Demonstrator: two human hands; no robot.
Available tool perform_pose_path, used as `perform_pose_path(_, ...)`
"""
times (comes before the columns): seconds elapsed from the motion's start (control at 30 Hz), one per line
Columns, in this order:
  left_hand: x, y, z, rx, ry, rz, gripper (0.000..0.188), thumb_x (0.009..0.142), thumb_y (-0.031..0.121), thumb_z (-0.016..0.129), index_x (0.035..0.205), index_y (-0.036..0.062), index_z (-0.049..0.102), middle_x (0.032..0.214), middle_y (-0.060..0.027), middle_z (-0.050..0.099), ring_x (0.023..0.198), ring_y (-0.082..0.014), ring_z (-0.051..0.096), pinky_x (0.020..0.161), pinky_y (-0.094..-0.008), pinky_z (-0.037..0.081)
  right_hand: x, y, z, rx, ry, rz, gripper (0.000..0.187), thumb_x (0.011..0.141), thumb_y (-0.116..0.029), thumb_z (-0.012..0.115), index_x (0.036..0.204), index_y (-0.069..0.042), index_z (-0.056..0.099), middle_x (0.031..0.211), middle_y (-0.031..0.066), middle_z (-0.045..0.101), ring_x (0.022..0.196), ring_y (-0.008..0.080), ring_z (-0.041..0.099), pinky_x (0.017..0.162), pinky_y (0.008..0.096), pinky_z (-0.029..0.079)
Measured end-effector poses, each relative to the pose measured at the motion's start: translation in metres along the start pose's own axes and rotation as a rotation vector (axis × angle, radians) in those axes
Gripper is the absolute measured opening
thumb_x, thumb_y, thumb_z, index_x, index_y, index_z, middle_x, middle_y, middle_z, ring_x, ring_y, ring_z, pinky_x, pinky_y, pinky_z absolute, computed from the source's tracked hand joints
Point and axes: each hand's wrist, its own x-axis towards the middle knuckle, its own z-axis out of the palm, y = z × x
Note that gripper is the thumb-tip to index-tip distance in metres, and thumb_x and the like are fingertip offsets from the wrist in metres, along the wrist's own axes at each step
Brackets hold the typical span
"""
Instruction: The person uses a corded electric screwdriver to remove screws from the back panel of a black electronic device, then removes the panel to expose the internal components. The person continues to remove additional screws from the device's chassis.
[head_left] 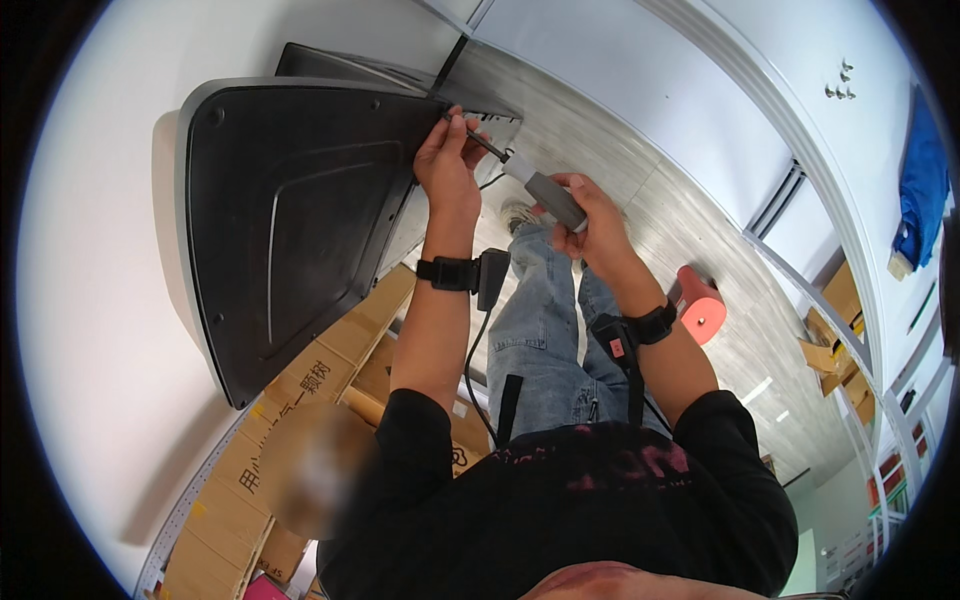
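A screwdriver (553,197) with a grey handle and a dark, thin shaft lies slantwise between my hands. My right hand (598,228) is closed around its handle. At the other end, the fingers of my left hand (450,170) pinch the shaft near its tip, against the upper right corner of a large black panel (330,210). The fingers hide the tip and whatever it touches. This panel has rounded corners, a light grey rim and several dark screws or recesses along its edge. Behind it stands another dark panel (350,68).
Cardboard boxes (345,335) are stacked below the panel on the left. A red stool (700,305) stands on the wood-look floor (640,190). Several small screws (841,90) lie on the white surface at the right, near a blue cloth (920,185).
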Motion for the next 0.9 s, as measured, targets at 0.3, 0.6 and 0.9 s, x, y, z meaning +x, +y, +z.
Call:
perform_pose_path(0.3, 0.002, -0.003, 0.0, -0.002, -0.024, 0.031, 0.022, 0.089, 0.014, 0.061, 0.108, 0.0048, 0.062, 0.087, -0.0059, 0.067, 0.071, -0.0149, 0.064, 0.059, -0.0254, 0.05, 0.009, 0.025, 0.0, -0.502, 0.193, -0.516, 0.036, 0.09, -0.019, 0.058, 0.119, -0.001, 0.047, 0.102, 0.0094, 0.057, 0.064, 0.0121, 0.055, 0.051, 0.0247, 0.043)
perform_pose_path(0.6, 0.0, 0.001, 0.0, -0.018, -0.024, 0.012, 0.021, 0.089, 0.013, 0.06, 0.109, 0.0041, 0.062, 0.088, -0.0064, 0.066, 0.075, -0.015, 0.063, 0.065, -0.0261, 0.052, 0.0, 0.011, -0.002, -0.214, 0.087, -0.143, 0.04, 0.088, -0.017, 0.061, 0.122, -0.002, 0.047, 0.106, 0.0084, 0.055, 0.078, 0.0116, 0.054, 0.063, 0.0251, 0.046)
perform_pose_path(0.9, 0.001, -0.001, -0.002, 0.003, -0.021, 0.017, 0.023, 0.089, 0.014, 0.06, 0.111, 0.0054, 0.061, 0.09, -0.0055, 0.066, 0.076, -0.0143, 0.062, 0.066, -0.0266, 0.05, 0.002, 0.002, -0.006, -0.001, 0.009, 0.003, 0.032, 0.093, -0.017, 0.054, 0.121, -0.003, 0.049, 0.1, 0.007, 0.053, 0.07, 0.0123, 0.055, 0.061, 0.0267, 0.047)
